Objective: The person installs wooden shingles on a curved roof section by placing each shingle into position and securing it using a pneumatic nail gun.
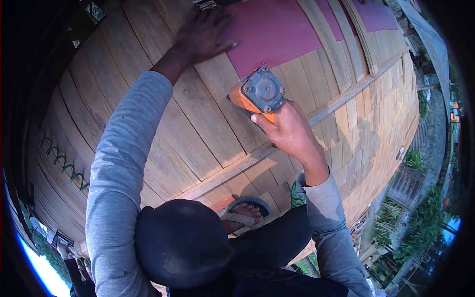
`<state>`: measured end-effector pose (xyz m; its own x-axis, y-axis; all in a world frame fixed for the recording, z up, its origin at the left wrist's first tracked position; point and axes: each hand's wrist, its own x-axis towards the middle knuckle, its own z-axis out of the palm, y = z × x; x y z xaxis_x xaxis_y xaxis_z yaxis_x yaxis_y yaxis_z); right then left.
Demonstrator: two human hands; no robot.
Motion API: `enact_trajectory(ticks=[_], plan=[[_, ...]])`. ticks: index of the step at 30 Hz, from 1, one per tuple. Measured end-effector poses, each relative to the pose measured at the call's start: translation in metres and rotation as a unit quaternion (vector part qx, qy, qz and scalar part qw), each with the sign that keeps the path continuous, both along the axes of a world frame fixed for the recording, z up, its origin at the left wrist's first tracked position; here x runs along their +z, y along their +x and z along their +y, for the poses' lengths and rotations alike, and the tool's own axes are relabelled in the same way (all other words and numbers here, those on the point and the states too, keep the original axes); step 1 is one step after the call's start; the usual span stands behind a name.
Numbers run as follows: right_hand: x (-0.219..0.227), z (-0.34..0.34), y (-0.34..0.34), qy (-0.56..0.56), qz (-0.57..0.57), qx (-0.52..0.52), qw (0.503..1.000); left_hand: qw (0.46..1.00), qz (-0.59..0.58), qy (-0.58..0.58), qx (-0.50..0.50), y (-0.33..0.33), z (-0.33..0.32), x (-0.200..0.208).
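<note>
My right hand [293, 129] grips an orange nail gun [247, 100] with a dark, bolted end cap facing up. The tool's nose is hidden under its body. It stands over the wooden boards, just below the lower left corner of a dark pink sheet [272, 34]. My left hand [203, 37] is stretched out at the top, fingers spread, over the boards at the sheet's left edge. Its fingertips are dark and slightly blurred. Pale wooden shingles [307, 81] lie in rows beneath the tool.
A long batten [227, 173] crosses the sloping shingled surface. Loose wooden strips [326, 37] lie over the sheet. A green coiled hose [62, 161] rests at left. My sandalled foot [246, 212] stands below the batten. Plants and ground [415, 222] show far below, past the right edge.
</note>
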<state>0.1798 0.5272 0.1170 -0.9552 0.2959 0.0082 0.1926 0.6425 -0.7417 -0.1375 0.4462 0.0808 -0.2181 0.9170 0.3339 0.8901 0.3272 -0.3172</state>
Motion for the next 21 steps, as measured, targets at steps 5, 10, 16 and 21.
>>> enact_trajectory(ticks=[5,10,16,21], plan=[[0.016,-0.026,0.004,0.026,0.065,0.028,0.997,0.984,-0.167,0.046,-0.044,-0.019,-0.009,-0.014],[-0.002,-0.021,-0.011,0.077,-0.021,0.017,0.997,0.999,-0.053,-0.004,0.013,-0.001,0.006,0.005],[-0.004,-0.02,-0.008,0.06,-0.009,0.003,0.998,0.998,-0.023,-0.042,0.036,0.008,0.002,0.004],[-0.001,-0.036,-0.005,0.084,-0.024,-0.007,0.996,0.999,0.002,-0.042,0.02,0.003,-0.001,-0.002]])
